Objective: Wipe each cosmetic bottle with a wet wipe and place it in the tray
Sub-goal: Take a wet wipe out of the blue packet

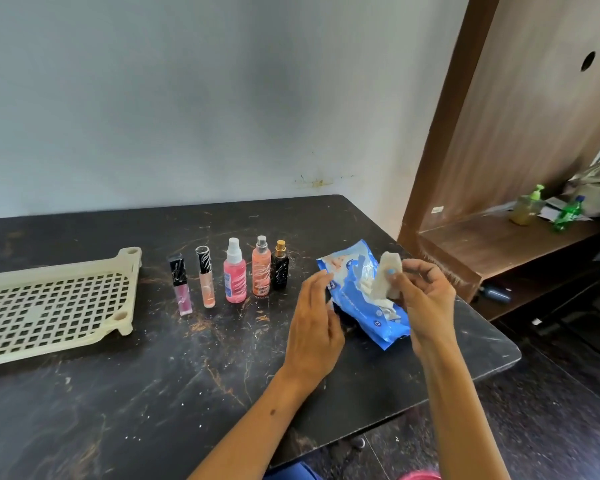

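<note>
Head view: the right hand (425,299) pinches a white wet wipe (387,277) above the blue wipe packet (362,299); the left hand (314,323) hovers relaxed. Five cosmetic bottles (235,271) stand on the dark desk (153,375) beside the cream perforated plastic tray (49,306).

both forearms are bare from the bottom edge up to the wrists, with no sleeves, watch or rings showing. the left hand (312,327) has a small dark mole further down its forearm. the right hand (426,299) wears light blue nail polish (seen plainly on the thumb only).
</note>
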The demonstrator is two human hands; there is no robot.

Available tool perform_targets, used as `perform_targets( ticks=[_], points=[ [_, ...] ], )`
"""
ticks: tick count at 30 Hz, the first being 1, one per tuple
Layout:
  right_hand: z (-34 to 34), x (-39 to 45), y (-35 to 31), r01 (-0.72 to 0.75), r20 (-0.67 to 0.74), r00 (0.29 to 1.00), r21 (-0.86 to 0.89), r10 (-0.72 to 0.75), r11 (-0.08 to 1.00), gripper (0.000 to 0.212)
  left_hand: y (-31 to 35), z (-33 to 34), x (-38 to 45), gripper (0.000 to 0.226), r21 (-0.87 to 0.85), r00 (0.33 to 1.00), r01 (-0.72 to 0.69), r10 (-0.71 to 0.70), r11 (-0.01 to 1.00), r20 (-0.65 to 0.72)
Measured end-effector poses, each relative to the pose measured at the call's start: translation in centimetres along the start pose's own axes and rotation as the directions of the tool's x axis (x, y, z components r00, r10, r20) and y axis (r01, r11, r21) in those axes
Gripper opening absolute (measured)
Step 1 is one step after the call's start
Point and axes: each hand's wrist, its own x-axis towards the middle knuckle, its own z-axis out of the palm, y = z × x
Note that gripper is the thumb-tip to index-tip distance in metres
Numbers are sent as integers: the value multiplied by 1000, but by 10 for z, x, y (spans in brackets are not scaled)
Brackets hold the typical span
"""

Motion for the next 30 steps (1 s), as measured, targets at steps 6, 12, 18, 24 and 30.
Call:
perform_targets(
  ticks=[6,12,18,24,30],
  points=[
    [48,-27,10,-57,280,959,38,44,998,21,-6,-55,-8,38,-62,990,29,-38,998,-137],
    [112,-57,21,-145,616,783,44,87,988,11,-24,-117,-12,26,-311,953,258,-294,915,-74],
    [156,-68,46,-306,720,666,29,192,952,13,-55,-153,-19,11,-272,911,373,-406,887,-71],
    [162,-70,58,-411,697,682,113,223,904,24,-64,-153,-24,13,-305,885,417,-459,856,-80],
    [159,-69,59,-422,699,682,135,216,897,21,-65,-154,-24,15,-380,842,469,-534,797,-82]
  ],
)
